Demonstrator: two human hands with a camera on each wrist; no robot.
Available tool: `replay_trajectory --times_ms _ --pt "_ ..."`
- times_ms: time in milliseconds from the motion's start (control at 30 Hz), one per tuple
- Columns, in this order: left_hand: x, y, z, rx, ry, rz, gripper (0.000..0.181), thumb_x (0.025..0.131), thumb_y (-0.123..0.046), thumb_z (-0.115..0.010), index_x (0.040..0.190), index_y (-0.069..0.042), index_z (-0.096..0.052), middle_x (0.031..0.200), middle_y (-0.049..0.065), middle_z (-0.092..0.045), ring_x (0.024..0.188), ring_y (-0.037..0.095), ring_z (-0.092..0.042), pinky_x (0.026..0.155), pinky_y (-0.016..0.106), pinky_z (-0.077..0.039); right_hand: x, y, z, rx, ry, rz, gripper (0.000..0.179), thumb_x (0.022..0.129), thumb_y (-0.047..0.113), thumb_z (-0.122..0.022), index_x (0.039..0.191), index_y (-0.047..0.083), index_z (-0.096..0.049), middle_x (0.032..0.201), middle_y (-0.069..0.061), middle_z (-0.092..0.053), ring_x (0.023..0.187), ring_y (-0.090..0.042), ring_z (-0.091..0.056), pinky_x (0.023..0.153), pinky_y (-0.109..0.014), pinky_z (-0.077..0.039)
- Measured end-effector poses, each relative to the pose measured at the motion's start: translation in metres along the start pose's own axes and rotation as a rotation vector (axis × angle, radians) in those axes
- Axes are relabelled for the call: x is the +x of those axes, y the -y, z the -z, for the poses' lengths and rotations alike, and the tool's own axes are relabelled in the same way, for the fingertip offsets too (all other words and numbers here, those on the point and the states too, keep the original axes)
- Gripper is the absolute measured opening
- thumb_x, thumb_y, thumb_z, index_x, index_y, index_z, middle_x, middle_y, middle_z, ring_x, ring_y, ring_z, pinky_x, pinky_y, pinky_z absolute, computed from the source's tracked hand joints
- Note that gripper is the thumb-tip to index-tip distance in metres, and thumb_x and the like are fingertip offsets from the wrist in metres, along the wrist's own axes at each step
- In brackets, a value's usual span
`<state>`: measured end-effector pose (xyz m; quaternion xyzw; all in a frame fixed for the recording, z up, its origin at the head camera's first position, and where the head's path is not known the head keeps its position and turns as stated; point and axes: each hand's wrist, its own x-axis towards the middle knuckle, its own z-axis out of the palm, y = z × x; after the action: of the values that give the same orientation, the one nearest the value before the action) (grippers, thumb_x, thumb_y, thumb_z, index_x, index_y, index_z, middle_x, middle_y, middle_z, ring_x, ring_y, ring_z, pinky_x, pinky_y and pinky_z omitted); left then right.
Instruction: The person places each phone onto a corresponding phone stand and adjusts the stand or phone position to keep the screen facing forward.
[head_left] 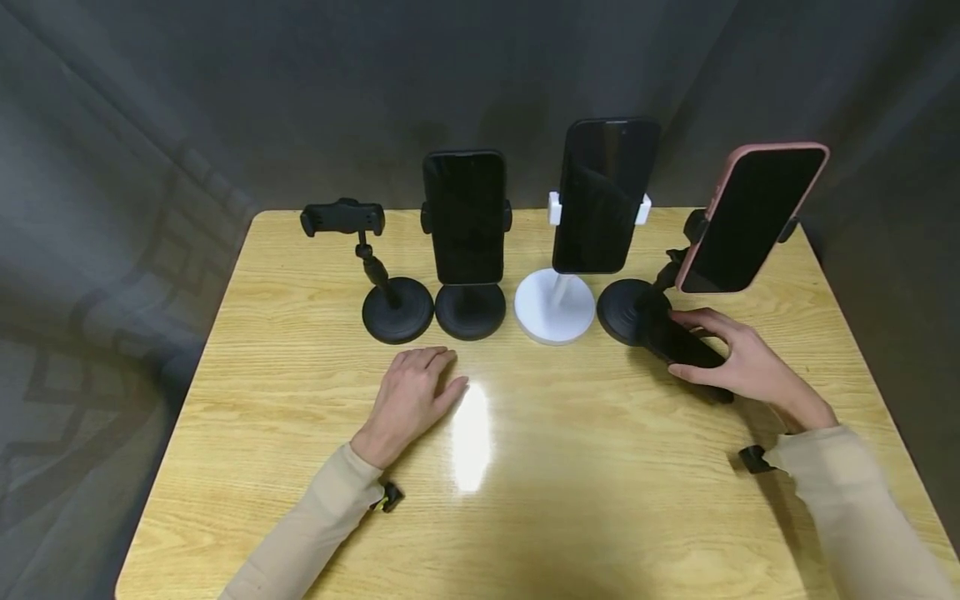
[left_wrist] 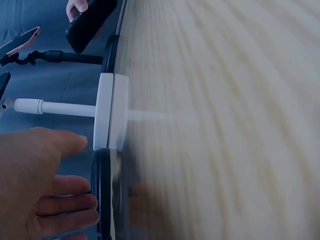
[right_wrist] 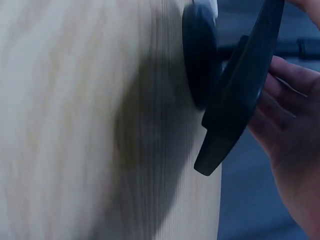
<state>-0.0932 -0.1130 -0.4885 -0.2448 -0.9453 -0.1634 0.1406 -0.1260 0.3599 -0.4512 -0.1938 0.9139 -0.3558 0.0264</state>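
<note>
My right hand grips a black phone between thumb and fingers, tilted low over the table's right side. Edge-on in the right wrist view, this phone has a raised step along one face. Its far end overlaps the round base of the rightmost black stand, which holds a phone in a pink case. My left hand lies palm down with relaxed fingers, holding nothing, in front of the two left black bases. The leftmost black stand has an unfilled clamp.
A black phone stands in the second black stand. Another phone is clamped in a white stand. The stands line the back of the wooden table, with a dark grey curtain behind.
</note>
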Motion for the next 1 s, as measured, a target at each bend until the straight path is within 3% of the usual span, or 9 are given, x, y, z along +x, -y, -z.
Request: replay_trajectory --times_ms 167,433,700,1000 --pt "0.000 -0.003 0.001 -0.018 0.001 -0.006 0.042 0.095 -0.036 -0.074 0.117 0.000 -0.074 0.117 0.016 -0.074 0.109 0.032 -0.070 0.100 0.045 -0.055 0.002 0.015 -0.011 0.013 0.031 0.082 0.078 0.073 0.010 -0.093 0.143 0.010 -0.060 0.137 -0.003 -0.060 0.115 0.003 -0.051 0.097 -0.002 -0.033" --pt "0.002 -0.009 0.002 -0.036 0.010 -0.022 0.042 0.094 -0.035 -0.076 0.118 -0.001 -0.074 0.119 0.015 -0.074 0.110 0.030 -0.070 0.102 0.044 -0.053 0.007 0.036 -0.029 0.058 0.071 0.152 0.082 0.073 0.010 -0.092 0.146 0.012 -0.057 0.141 -0.006 -0.059 0.125 0.007 -0.046 0.104 -0.002 -0.031" --pt "0.004 -0.019 0.001 -0.074 0.010 -0.079 0.040 0.093 -0.034 -0.076 0.117 -0.002 -0.074 0.118 0.013 -0.075 0.108 0.028 -0.071 0.101 0.042 -0.054 0.018 0.050 -0.056 0.126 0.002 0.269 0.087 0.068 0.003 -0.094 0.146 0.006 -0.056 0.143 -0.010 -0.058 0.130 0.004 -0.049 0.108 -0.008 -0.037" --pt "0.005 -0.028 0.000 -0.109 0.006 -0.123 0.038 0.094 -0.034 -0.075 0.116 -0.003 -0.074 0.119 0.011 -0.074 0.109 0.026 -0.070 0.102 0.042 -0.053 0.032 0.070 -0.082 0.261 -0.015 0.322 0.092 0.067 0.000 -0.092 0.150 0.004 -0.051 0.140 -0.011 -0.059 0.125 -0.017 -0.058 0.107 -0.016 -0.045"
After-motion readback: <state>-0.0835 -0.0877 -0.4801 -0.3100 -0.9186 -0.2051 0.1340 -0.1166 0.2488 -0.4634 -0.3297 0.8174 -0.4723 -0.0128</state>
